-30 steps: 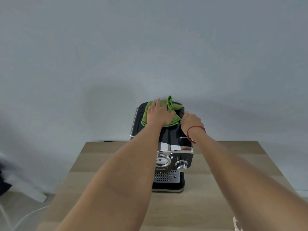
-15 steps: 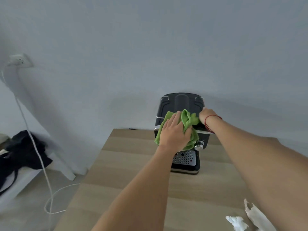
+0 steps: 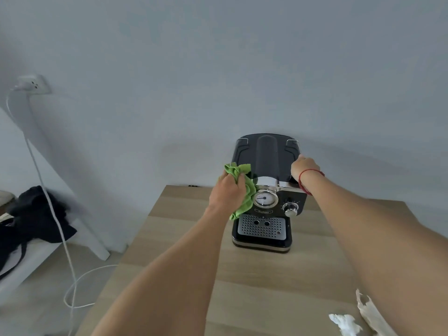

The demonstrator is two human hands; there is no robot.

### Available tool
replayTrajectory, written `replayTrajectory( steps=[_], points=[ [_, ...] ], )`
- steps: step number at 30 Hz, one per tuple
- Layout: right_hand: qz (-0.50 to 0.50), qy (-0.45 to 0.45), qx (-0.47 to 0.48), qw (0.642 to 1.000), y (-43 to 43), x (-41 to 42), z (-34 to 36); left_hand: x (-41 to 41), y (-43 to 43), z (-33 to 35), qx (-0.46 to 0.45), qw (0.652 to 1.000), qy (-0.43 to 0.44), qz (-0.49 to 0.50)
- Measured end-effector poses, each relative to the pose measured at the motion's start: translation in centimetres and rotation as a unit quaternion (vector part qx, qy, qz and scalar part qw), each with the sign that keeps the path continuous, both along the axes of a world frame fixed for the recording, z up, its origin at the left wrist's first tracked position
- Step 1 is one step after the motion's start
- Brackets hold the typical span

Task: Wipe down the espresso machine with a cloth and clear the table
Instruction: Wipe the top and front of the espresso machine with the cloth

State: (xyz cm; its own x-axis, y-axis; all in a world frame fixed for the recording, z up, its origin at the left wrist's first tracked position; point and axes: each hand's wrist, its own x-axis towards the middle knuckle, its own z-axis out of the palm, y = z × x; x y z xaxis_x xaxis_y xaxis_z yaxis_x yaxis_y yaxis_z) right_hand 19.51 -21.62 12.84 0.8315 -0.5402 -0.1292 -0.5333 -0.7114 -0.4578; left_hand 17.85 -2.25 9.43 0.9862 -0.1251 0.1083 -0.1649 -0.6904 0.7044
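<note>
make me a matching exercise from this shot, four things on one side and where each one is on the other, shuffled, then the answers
Things
1. green cloth
2. right hand
3. torn white scraps
4. round gauge

Places
A. near right corner of the table
B. front of the espresso machine, above the perforated tray
C. bunched in the left hand against the machine's left side
D. on the machine's upper right edge

Pairs: 1-C, 2-D, 3-A, 4-B

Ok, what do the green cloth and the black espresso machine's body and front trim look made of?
Green cloth: soft, matte, bunched in folds, probably microfibre. Black espresso machine: smooth glossy body with reflections, likely plastic. Its gauge ring, knob and perforated drip grille shine mirror-bright, so metal or chromed plastic.
</note>
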Motion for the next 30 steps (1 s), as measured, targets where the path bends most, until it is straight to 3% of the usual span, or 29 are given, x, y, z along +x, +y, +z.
replayTrajectory(
  steps=[4,10,15,18,24,30],
  points=[
    [-0.005,-0.005,-0.001,1.000,0.0,0.0,0.0,-0.1,-0.4,0.4,0.025,1.000,-0.011,-0.015],
    [-0.012,-0.012,0.010,1.000,0.3,-0.6,0.2,-3.4,-1.0,0.8,0.167,0.974,-0.150,0.026],
    [0.002,-0.010,0.024,1.000,0.1,-0.9,0.3,-4.0,-3.4,1.0,0.092,0.969,-0.218,-0.073],
    [0.004,-0.009,0.046,0.999,-0.1,-1.1,0.5,-2.1,-4.5,1.2,0.113,0.973,-0.171,-0.106],
    [0.001,-0.021,0.074,0.997,-0.6,-1.1,0.2,1.9,-7.7,2.7,0.258,0.953,-0.026,-0.160],
    [-0.028,-0.047,0.090,0.994,-0.7,-0.5,-0.8,7.2,-10.1,3.2,0.297,0.939,-0.011,-0.173]
  ],
)
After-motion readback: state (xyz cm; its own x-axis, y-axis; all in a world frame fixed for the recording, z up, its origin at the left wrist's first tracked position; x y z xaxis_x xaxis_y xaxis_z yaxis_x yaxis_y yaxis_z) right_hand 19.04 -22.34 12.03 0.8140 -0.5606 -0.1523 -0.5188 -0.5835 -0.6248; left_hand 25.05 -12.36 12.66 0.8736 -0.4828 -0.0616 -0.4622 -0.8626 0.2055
